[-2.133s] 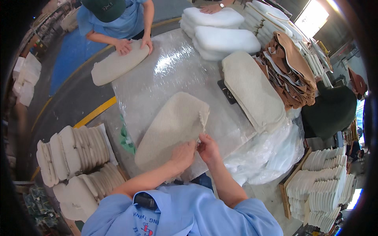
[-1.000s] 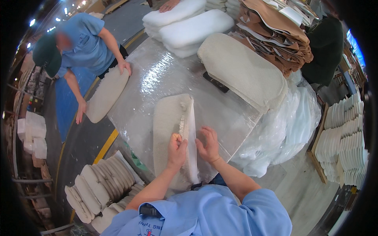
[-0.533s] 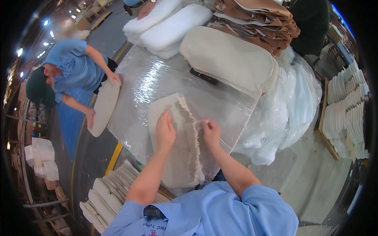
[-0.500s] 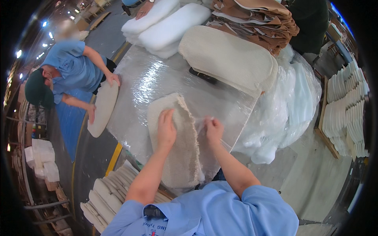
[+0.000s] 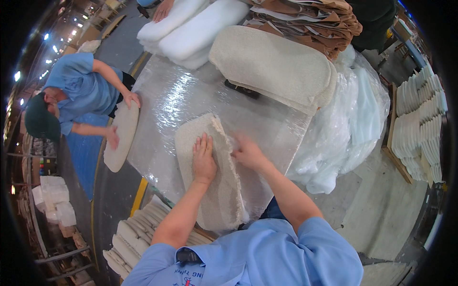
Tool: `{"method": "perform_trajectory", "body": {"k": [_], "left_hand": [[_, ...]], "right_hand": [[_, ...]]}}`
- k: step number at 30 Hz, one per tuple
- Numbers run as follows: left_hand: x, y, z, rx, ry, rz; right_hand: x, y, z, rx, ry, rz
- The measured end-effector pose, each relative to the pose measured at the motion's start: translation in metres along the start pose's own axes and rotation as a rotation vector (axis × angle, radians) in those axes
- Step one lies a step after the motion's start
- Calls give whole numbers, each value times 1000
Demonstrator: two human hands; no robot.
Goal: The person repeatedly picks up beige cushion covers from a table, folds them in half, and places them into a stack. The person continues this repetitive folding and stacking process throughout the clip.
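Observation:
A beige fabric-covered cushion [image 5: 191, 138] with a rounded far end lies before me on the plastic-wrapped table [image 5: 157, 119]. Along its right side runs a frayed fabric edge [image 5: 228, 162]. My left hand [image 5: 204, 159] rests flat on the top of the cushion, fingers stretched out. Close beside the frayed edge is my right hand [image 5: 249, 153]; its fingertips are smeared by motion, and whether they grip any fabric is unclear.
Beyond lie stacked beige cushions [image 5: 276, 66], white padding [image 5: 191, 33] and brown fabric pieces [image 5: 305, 24]. Clear plastic wrapping [image 5: 343, 128] bulges on the right. At left a co-worker [image 5: 86, 86] handles another beige pad [image 5: 125, 133]. More pads [image 5: 133, 233] stand near my left elbow.
My right hand has moved left, in to the frayed edge. My left hand has shifted slightly down and now lies flatter on the cushion. The co-worker's lower hand has moved on the pad.

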State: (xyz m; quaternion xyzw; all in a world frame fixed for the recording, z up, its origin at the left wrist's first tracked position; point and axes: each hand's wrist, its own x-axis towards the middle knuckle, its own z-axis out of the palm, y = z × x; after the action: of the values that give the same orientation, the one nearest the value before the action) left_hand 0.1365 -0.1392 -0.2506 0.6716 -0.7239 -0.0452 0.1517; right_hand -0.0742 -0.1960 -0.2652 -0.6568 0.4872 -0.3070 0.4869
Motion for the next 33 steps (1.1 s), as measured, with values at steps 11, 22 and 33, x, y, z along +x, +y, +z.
{"method": "perform_trajectory", "body": {"k": [11,22,33], "left_hand": [[-4,5,-16,-303,113,-100],[-35,128,-81,-1965,65,-927],[-85,35,-98,-1267,76,-857]], "right_hand": [[-71,52,-141,563,478,256],[-88,-98,-10,-170,25,-316],[-52,-60,-38,409,132,65]]}}
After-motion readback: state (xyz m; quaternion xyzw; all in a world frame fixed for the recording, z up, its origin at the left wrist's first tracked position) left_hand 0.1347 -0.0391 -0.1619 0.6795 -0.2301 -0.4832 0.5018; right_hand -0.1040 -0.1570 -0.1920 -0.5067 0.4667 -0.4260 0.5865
